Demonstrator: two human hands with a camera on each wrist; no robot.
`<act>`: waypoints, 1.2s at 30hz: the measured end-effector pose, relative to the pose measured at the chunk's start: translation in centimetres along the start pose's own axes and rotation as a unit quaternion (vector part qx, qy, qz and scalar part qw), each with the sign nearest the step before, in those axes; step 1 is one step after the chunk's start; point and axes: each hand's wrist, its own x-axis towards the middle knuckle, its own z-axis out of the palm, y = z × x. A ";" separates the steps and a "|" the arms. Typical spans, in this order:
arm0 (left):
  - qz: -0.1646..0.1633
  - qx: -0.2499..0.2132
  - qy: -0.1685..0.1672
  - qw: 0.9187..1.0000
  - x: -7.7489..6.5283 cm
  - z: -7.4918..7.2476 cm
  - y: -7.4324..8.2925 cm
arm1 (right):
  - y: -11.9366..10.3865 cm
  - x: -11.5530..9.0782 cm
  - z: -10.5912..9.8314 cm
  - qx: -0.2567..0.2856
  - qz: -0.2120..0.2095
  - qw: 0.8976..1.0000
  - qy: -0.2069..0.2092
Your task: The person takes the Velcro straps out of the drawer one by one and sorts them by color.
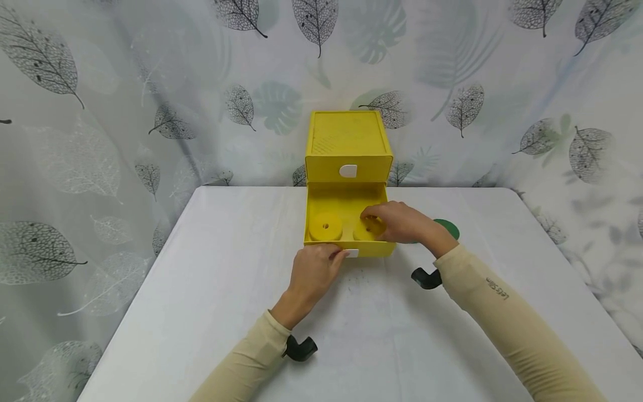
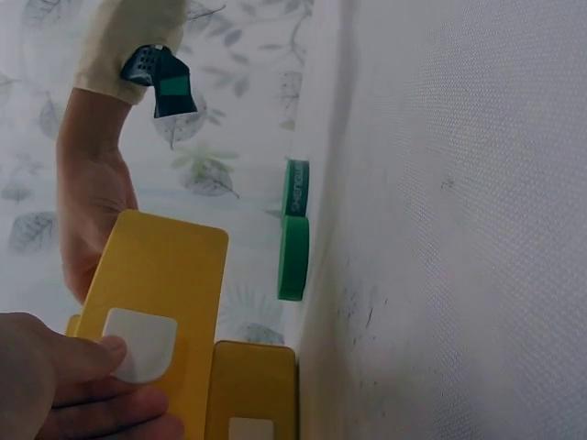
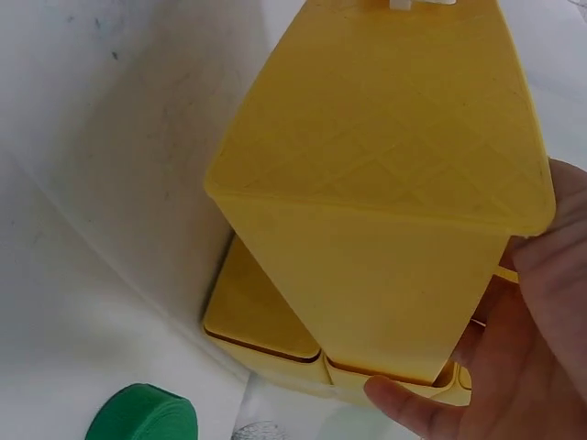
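The pulled-out yellow drawer (image 1: 377, 250) contained a left disc (image 1: 325, 228) and a right disc (image 1: 363, 230), both yellow. The left hand (image 1: 315, 269) pinched the white tab (image 1: 353, 253) with thumb and fingers; the right hand (image 1: 404, 221), fingers curled, gripped the right disc.

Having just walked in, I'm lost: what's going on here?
A person's left hand holds the pulled-out drawer of a yellow box by its white tab. The right hand reaches inside and grips one yellow disc; whether it is lifted is unclear. Another yellow disc lies beside it, and two green discs lie on the table.
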 end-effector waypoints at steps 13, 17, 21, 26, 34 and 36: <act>0.002 -0.001 0.002 1.000 -0.1 -0.2 -0.1 | 0.1 -0.3 -0.2 0.043 -0.005 0.998 0.039; 0.005 0.001 0.001 1.000 -0.1 -0.1 -0.1 | 0.3 -0.4 -0.5 0.058 -0.006 0.997 0.060; 0.006 0.002 0.003 1.000 -0.1 -0.1 -0.2 | 0.5 -0.6 -0.9 0.067 -0.012 0.995 0.078; 0.003 -0.002 0.004 1.000 -0.1 -0.2 -0.1 | 0.4 -1.0 -1.6 0.079 -0.008 0.993 0.092; -0.001 -0.003 0.003 1.000 -0.1 -0.2 0.0 | 0.4 -1.9 -2.6 0.095 0.002 0.988 0.119; -0.001 -0.002 0.003 1.000 -0.1 -0.2 0.0 | 0.4 -2.1 -2.8 0.098 0.002 0.987 0.125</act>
